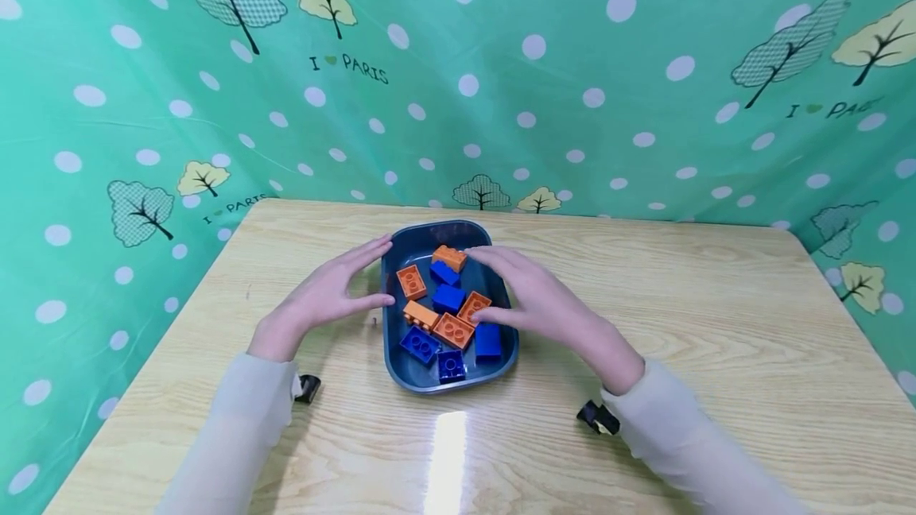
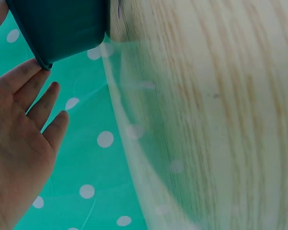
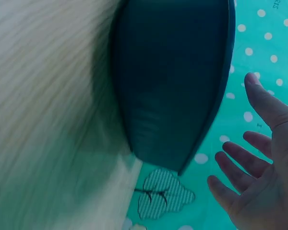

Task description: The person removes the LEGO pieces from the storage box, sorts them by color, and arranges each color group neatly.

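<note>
Pale sleeves are flanking the near end of the dark blue tray, which is sitting on the wooden table. The left hand, fingers spread wide, is touching the tray's left rim. The right hand, fingers also wide, is hovering over the tray's right side. Orange blocks and blue blocks are lying inside.

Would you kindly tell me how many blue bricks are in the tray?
5: one blue brick beside the farthest orange brick, one around the middle of the tray, one near-left, one nearest the front, one near-right. The right hand may hide others.
</note>
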Tool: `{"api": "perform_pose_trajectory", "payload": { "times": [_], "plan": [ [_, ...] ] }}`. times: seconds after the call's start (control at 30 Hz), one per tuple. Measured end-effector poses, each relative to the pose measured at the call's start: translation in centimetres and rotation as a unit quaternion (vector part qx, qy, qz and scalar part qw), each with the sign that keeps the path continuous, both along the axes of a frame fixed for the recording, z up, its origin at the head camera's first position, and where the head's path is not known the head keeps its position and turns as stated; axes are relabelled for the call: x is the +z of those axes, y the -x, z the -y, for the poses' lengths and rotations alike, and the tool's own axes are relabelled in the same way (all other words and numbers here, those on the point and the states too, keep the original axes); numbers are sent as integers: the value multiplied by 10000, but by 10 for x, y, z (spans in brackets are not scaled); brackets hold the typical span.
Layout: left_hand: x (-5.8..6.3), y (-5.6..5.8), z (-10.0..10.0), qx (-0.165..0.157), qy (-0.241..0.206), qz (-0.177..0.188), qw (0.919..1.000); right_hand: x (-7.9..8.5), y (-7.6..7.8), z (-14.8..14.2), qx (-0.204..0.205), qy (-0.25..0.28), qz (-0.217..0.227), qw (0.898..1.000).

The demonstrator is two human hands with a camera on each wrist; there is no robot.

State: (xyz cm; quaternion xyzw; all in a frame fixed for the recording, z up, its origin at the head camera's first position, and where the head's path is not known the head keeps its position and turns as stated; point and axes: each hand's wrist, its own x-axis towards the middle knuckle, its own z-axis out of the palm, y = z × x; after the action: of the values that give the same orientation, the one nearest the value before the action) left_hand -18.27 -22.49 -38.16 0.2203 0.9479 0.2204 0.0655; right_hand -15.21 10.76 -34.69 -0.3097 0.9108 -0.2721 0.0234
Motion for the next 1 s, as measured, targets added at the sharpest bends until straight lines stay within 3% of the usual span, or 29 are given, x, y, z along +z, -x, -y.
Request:
{"api": "perform_pose_trajectory", "payload": {
  "times": [0.33, 0.6, 0.83, 1.0],
  "plan": [
    [-2, 1, 1, -28, -33, -50, 10000, -11, 0, 26, 823, 526, 454, 9942],
    [-2, 1, 1, -25, -81, -36, 10000, -16, -1, 34, 1665, 903, 1142, 9752],
    [-1, 1, 1, -18, -132, 5, 9999, -22, -2, 37, 2250, 720, 1628, 9580],
    [-1, 1, 1, -23, -134, 5, 9999, -23, -3, 39, 2333, 309, 1860, 9540]
  ]
}}
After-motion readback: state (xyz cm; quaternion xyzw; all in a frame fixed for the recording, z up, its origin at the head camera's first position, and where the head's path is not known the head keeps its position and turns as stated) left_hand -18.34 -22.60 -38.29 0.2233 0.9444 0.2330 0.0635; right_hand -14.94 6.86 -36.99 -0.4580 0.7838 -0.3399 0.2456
